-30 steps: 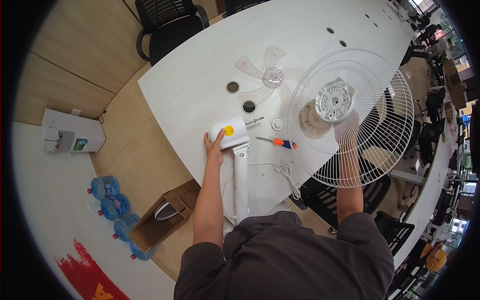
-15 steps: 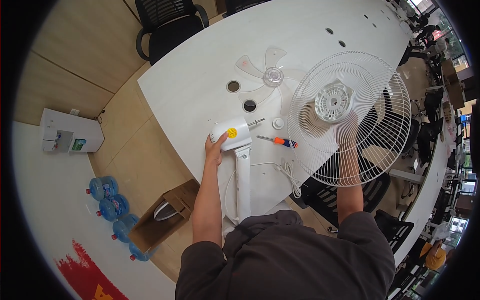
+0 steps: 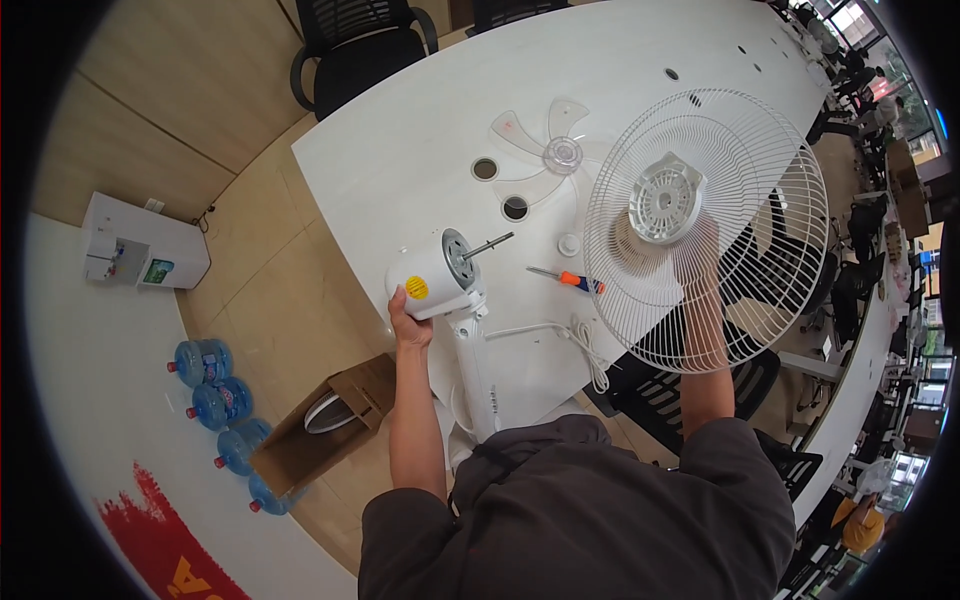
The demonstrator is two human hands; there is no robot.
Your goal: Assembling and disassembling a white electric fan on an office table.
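Fan motor (image 3: 434, 272) is clasped by left grip (image 3: 410, 325); whether right grip (image 3: 703, 238) pinches the guard (image 3: 664, 200), I cannot tell

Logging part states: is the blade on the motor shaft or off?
Off: the shaft is bare, and the blade lies on the table.

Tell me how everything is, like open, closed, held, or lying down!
Motor housing: held by the left hand.
Metal shaft: bare, sticking out.
Fan grille: off the motor housing, with the right arm behind it; those fingers are hidden.
Clear fan blades: off the shaft, lying on the table.
Screwdriver: lying down.
White cord: partly bundled.
Cardboard box: open.
Blue water bottles: capped.
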